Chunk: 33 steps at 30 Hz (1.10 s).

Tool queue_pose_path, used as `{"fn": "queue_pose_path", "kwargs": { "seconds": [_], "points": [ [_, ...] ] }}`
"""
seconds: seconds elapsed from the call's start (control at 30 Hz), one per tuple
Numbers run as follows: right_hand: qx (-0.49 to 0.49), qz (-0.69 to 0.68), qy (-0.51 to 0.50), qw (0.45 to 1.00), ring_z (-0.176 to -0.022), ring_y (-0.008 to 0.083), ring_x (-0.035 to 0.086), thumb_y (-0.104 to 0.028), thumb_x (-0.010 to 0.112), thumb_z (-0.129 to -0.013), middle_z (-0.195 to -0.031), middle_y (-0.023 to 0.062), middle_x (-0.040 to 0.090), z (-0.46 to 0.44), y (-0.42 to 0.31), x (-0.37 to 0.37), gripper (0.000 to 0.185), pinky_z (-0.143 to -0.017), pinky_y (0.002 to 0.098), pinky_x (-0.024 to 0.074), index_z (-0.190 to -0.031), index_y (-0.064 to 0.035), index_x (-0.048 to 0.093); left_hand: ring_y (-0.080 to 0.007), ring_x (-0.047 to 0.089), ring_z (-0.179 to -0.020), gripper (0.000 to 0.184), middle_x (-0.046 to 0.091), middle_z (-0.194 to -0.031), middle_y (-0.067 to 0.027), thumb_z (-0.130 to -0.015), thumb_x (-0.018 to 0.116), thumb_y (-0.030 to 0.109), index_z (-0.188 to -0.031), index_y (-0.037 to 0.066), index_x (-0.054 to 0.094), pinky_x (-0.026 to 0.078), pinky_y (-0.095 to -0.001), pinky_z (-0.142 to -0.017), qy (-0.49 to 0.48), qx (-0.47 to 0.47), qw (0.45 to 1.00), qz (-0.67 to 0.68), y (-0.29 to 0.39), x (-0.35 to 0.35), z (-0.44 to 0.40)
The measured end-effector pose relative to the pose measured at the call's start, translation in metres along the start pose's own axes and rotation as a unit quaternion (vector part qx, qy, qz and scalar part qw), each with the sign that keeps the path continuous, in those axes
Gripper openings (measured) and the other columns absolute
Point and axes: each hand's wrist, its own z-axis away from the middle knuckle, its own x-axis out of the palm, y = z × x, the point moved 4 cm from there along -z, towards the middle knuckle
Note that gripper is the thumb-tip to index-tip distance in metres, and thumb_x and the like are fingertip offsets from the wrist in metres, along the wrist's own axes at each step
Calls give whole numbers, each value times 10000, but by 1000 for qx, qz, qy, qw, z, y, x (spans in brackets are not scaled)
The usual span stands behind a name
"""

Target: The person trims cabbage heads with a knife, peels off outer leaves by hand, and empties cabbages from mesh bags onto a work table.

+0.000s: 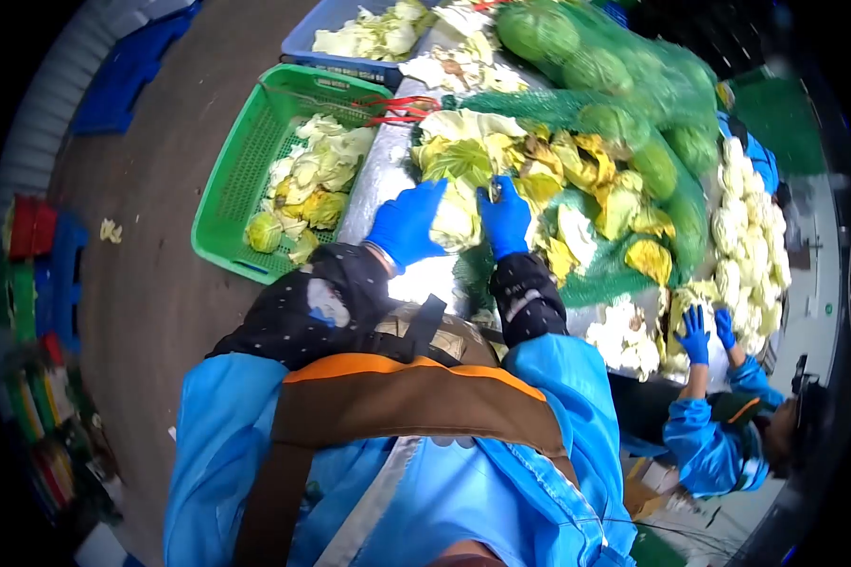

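Note:
A pale green cabbage [457, 219] lies on the metal table between my two blue-gloved hands. My left hand [408, 223] wraps round its left side. At its right side is my right hand [506, 216], fingers bent, with a small dark object at the fingertips that I cannot make out. Just beyond the cabbage is a loose green leaf [462, 162]. Yellowed outer leaves [624, 203] are spread to the right over a green net [586, 269].
A green basket [219, 194] of leaves stands left of the table, a blue crate [303, 42] behind it. Netted cabbages [600, 71] fill the back right. At the right, a co-worker's gloved hands [695, 333] are near piled peeled cabbages [752, 246].

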Motion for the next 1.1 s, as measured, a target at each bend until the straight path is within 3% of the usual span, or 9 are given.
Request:
{"fn": "queue_pose_path", "kwargs": {
  "seconds": [0.13,0.3,0.4,0.6,0.7,0.8,0.9,0.97,1.1],
  "points": [
    [49,-62,-3,997,-753,317,629,-459,669,-751,-765,157,641,7,4,-27,544,-671,405,477,-1163,-134,528,-195,637,-908,593,653,-1030,-134,-675,793,309,-1135,1,581,496,-306,-808,-175,-181,900,355,-42,6,1],
    [-51,-112,-119,985,-530,266,580,-352,559,-875,-590,123,555,79,18,-66,461,-505,366,435,-1284,-164,461,-162,618,-917,452,644,-1027,-92,-779,726,200,-1146,-14,570,500,-287,-810,-63,-361,688,626,-53,52,41],
    [-138,-16,-173,975,-513,303,576,-363,495,-910,-589,139,567,124,17,-63,465,-478,393,430,-1332,-180,426,-162,617,-917,471,640,-1036,-94,-772,732,214,-1150,-10,566,505,-288,-802,-56,-361,694,620,-54,57,42],
    [-58,15,-200,978,-679,372,624,-425,430,-921,-805,241,626,140,15,-57,519,-593,445,487,-1374,-181,364,-181,602,-986,417,605,-1126,-108,-854,642,198,-1203,3,523,515,-330,-832,-36,-326,692,643,-53,65,54],
    [-30,-113,-148,982,-464,206,493,-416,601,-845,-536,99,481,140,21,-52,548,-490,349,415,-1321,-183,463,-161,601,-946,428,627,-1078,-98,-825,675,241,-1158,-4,564,479,-298,-851,-2,-317,739,594,-52,62,50],
    [-62,-115,-48,990,-456,189,474,-385,698,-755,-545,62,475,111,-11,-57,636,-472,343,402,-1294,-129,480,-162,619,-885,430,648,-1016,-93,-806,694,275,-1117,-3,590,495,-302,-814,-3,-329,725,605,-41,47,49],
    [-71,-39,-111,990,-802,294,641,-293,696,-730,-931,184,655,89,-19,-38,630,-719,377,500,-1268,-47,479,-168,606,-862,308,651,-948,-83,-867,608,288,-1045,38,623,495,-345,-732,-55,-199,772,602,-47,72,45],
    [-32,-107,-191,975,-765,278,648,-207,667,-728,-862,168,668,78,-2,-18,619,-697,391,502,-1284,-36,455,-205,597,-841,325,653,-941,-94,-846,600,371,-993,85,642,473,-351,-756,-61,-102,768,629,-27,40,46],
    [-130,-51,-173,975,-739,266,635,-303,640,-781,-924,141,651,51,32,13,580,-652,358,515,-1285,-82,453,-270,544,-1027,388,594,-1131,-131,-813,651,319,-1122,91,598,431,-371,-881,-57,-263,805,528,-23,13,71]
  ]
}}
